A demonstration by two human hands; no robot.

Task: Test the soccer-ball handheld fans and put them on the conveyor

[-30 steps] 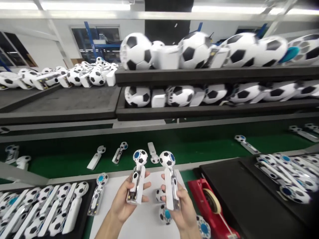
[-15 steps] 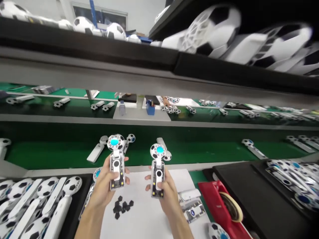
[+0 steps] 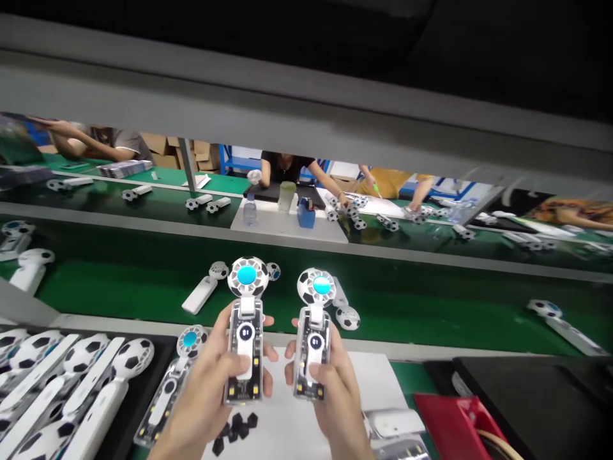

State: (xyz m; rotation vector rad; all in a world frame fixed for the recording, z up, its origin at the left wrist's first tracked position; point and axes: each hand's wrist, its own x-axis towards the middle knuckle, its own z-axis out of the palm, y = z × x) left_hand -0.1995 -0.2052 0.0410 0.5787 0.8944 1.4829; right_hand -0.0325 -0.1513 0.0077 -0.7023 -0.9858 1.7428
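My left hand (image 3: 211,390) grips a small handheld fan (image 3: 245,332) upright; it has a soccer-ball head with a blue centre and a clear handle. My right hand (image 3: 335,390) holds a second fan of the same kind (image 3: 313,335) beside it, a little lower. Both fans face me above a white sheet (image 3: 297,428). Small black pieces (image 3: 234,431) lie on the sheet under my left hand. Another fan (image 3: 167,383) lies flat just left of my left hand.
A black tray (image 3: 138,396) at left holds several fans. More fans lie on the green conveyor belt (image 3: 421,313). A red tape dispenser (image 3: 460,425) and a black tray (image 3: 550,402) sit at right. Other people work across the far belt (image 3: 143,204), under a grey shelf rail (image 3: 306,108).
My view has tilted down from the shelves of soccer-ball fans to the belt. Both fans were turned round, their blue centres now facing me, and my hands came closer together.
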